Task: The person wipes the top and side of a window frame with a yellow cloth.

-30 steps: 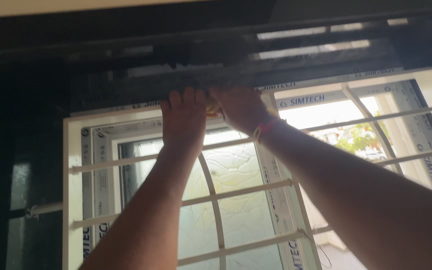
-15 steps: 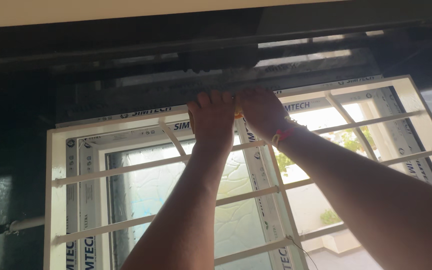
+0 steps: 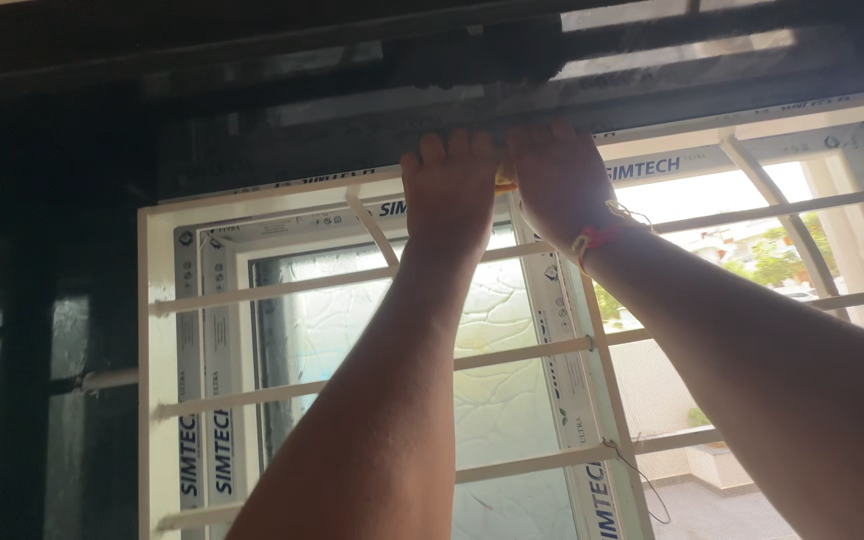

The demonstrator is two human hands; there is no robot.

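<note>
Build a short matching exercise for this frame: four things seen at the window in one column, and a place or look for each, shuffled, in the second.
Things:
1. left hand
2. right hand
3. frosted glass pane
4. window grille

Descriptions:
A. patterned and translucent, behind the bars
B. white bars crossing the opening
C. raised to the frame top, pink thread band at the wrist
D. raised to the frame top, bare wrist

Pairs: 1-D, 2-C, 3-A, 4-B

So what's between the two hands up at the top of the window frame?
In the head view, a small yellow object shows in the narrow gap between the left hand and right hand; what it is cannot be told.
</note>
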